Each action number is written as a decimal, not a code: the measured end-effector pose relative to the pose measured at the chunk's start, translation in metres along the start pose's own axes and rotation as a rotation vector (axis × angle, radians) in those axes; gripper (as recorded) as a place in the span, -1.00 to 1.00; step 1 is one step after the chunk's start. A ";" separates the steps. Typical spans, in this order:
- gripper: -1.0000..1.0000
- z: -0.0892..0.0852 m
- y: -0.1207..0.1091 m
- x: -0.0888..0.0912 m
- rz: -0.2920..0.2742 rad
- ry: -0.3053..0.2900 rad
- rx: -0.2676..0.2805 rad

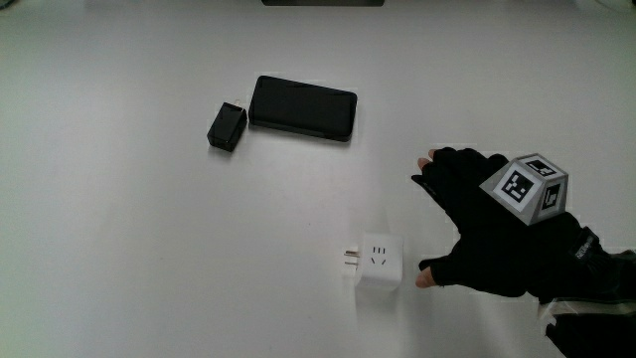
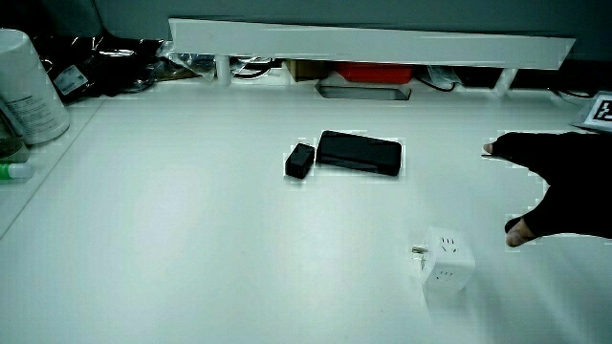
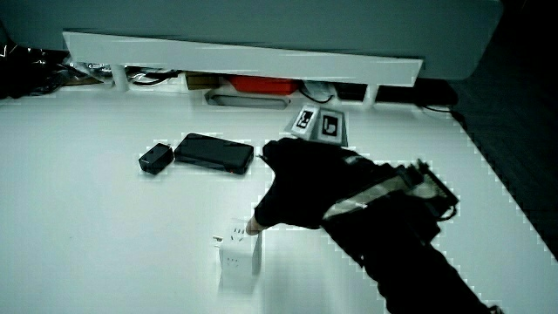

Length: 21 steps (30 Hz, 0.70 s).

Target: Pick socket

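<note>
The socket (image 1: 380, 263) is a white cube with plug pins sticking out of one face; it rests on the white table, also seen in both side views (image 2: 448, 265) (image 3: 238, 256). The gloved hand (image 1: 477, 221) hovers just beside the socket, fingers spread and holding nothing, thumb tip close to the cube. A patterned cube (image 1: 528, 187) sits on the hand's back. In a side view the hand (image 3: 305, 185) is above and beside the socket; in a side view only its fingers (image 2: 559, 186) show.
A black phone-like slab (image 1: 302, 107) and a small black box (image 1: 227, 126) lie together, farther from the person than the socket. A white bottle (image 2: 27, 86) stands at the table's edge. A low partition (image 2: 373, 43) with clutter under it bounds the table.
</note>
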 end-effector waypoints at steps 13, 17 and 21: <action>0.00 -0.040 0.030 0.006 0.005 0.043 -0.096; 0.00 -0.053 0.040 0.013 -0.007 0.046 -0.123; 0.00 -0.062 0.047 0.015 -0.009 0.070 -0.135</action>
